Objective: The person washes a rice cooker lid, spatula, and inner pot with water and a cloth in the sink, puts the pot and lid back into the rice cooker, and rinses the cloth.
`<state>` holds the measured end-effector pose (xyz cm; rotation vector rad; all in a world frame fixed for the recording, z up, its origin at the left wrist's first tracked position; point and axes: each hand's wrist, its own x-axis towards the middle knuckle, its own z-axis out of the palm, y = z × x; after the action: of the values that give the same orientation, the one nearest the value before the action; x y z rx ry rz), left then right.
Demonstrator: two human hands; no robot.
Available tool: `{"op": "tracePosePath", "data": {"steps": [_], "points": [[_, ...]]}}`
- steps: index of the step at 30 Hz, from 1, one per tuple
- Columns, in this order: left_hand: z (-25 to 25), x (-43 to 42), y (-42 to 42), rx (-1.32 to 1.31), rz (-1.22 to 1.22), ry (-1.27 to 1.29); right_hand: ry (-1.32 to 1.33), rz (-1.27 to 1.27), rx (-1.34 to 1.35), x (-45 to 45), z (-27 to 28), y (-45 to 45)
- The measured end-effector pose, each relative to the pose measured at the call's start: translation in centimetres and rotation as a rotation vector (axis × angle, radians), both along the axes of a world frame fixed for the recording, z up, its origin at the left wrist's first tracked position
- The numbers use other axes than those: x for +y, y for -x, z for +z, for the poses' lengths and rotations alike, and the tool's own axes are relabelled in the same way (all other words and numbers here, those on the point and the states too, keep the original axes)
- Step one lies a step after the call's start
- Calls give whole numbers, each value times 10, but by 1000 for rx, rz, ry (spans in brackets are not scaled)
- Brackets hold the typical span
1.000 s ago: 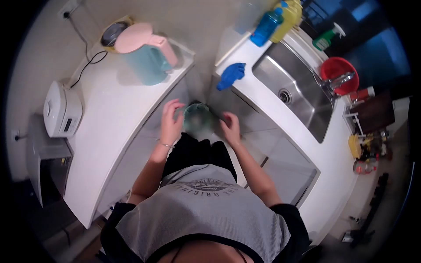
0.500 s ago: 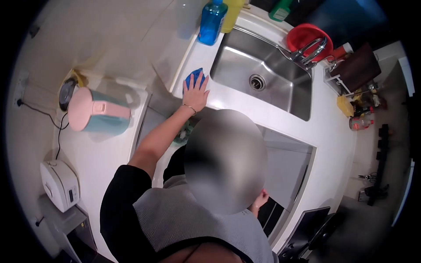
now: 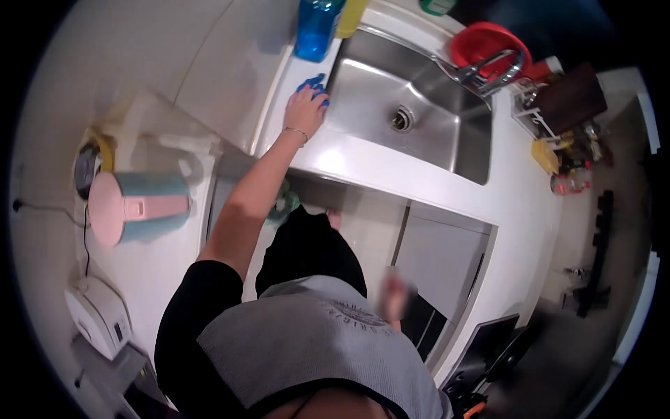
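Observation:
My left hand (image 3: pixel 306 110) is on the white counter beside the sink, its fingers curled over a blue cloth (image 3: pixel 313 83) that is bunched up. A blue bottle (image 3: pixel 315 31) stands just beyond the cloth. Low at my right side is my right hand (image 3: pixel 395 290), near the dark front of a lower cabinet; it is blurred, and its fingers cannot be made out. The steel sink (image 3: pixel 433 126) lies to the right of my left hand.
A red basin (image 3: pixel 481 49) sits behind the faucet (image 3: pixel 499 70). On the left counter stand a pink and teal pitcher (image 3: pixel 136 208) and a white rice cooker (image 3: pixel 99 315). A dark board (image 3: pixel 572 101) leans in a rack at the right. A green bin (image 3: pixel 280 202) is on the floor.
My left hand has moved from above the floor onto the blue cloth and closed on it, shifting it slightly along the counter. My right hand has dropped to my right side. The view has turned.

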<state>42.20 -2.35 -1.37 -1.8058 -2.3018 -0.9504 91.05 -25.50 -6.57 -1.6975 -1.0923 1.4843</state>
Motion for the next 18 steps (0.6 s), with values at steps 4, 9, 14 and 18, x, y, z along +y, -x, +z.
{"op": "tracePosePath", "data": {"steps": [4,9,14,18], "points": [[1,-37,-29,-54,-7,-36,5,126,80,43,-2,12],[5,-71,-86,-126,109,-52,-110,612,-115,141,25,40],[6,-86,-139,-82,318,-58,-206,845,-5,229,47,65],[1,-89,-177,-135,473,-149,-85,943,18,253,64,85]]}}
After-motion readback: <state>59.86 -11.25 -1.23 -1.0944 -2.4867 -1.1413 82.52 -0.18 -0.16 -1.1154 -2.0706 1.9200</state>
